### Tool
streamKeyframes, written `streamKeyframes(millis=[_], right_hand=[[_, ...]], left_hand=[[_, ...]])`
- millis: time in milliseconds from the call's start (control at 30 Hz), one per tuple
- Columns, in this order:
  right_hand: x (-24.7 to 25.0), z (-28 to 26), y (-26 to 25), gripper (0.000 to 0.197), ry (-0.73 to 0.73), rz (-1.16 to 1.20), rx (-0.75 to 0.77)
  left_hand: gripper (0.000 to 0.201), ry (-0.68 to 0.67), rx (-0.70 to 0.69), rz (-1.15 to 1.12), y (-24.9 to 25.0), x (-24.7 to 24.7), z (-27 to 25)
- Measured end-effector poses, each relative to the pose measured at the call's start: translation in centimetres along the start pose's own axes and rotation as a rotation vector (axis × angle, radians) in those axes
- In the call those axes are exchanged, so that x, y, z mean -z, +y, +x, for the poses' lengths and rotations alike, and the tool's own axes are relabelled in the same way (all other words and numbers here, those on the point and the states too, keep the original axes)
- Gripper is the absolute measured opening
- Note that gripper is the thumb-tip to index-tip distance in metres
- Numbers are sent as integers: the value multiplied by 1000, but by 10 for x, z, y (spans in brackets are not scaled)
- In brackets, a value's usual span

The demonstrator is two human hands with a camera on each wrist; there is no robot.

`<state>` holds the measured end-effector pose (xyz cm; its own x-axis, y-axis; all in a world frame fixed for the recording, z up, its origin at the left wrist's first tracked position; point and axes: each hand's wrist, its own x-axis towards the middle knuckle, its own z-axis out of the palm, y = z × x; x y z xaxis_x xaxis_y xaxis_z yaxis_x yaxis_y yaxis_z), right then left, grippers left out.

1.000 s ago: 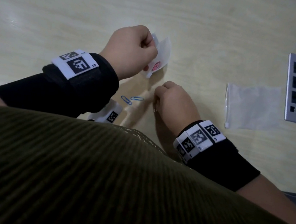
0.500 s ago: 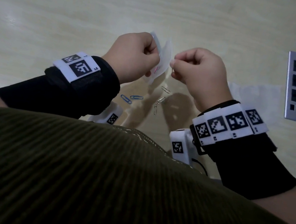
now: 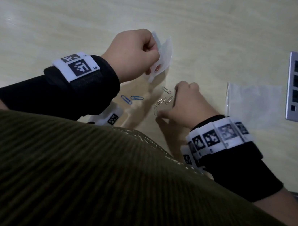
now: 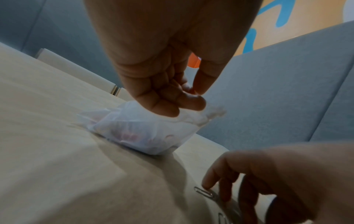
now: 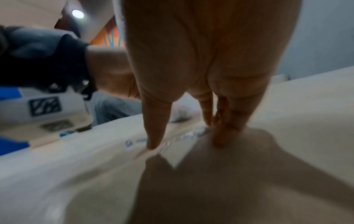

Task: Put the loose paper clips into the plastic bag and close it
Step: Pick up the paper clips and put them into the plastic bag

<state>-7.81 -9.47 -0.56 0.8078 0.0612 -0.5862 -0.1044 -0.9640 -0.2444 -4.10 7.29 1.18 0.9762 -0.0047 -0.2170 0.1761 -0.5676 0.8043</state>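
Translucent white, the small plastic bag [image 3: 162, 57] hangs pinched by its top edge in the left hand [image 3: 131, 53], its bottom resting on the pale wooden surface [image 3: 63, 6]. The right hand [image 3: 187, 102], fingers [image 4: 207, 184] extended, touches silver wire paper clips [image 3: 165, 99]. Two blue paper clips [image 3: 132, 99] lie just beside them.

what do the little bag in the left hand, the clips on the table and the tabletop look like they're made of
Bag: thin translucent plastic, crinkled and cloudy, something red showing through.
Silver clips: bent metal wire with a bright glint, probably steel.
Blue clips: the same wire shape in matte blue, likely coated.
Tabletop: pale wood grain with a smooth sheen; veneer or laminate, cannot tell which.
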Motion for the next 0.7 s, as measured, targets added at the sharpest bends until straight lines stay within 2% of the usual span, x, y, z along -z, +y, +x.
streamKeyframes(millis=[33, 100, 333, 533, 700], right_hand=[[-8, -2, -1, 73, 5, -10, 43], [-19, -4, -3, 68, 78, -24, 163], [-27, -1, 3, 26, 216, -68, 349], [-23, 6, 5, 21, 200, -143, 374], [-23, 11, 4, 22, 138, -190, 318]], left_hand=[[10, 0, 1, 0, 0, 0, 0], [11, -1, 4, -6, 0, -1, -1], [10, -2, -4, -5, 0, -1, -2], [13, 0, -1, 9, -1, -1, -2], [13, -1, -1, 10, 0, -1, -3]])
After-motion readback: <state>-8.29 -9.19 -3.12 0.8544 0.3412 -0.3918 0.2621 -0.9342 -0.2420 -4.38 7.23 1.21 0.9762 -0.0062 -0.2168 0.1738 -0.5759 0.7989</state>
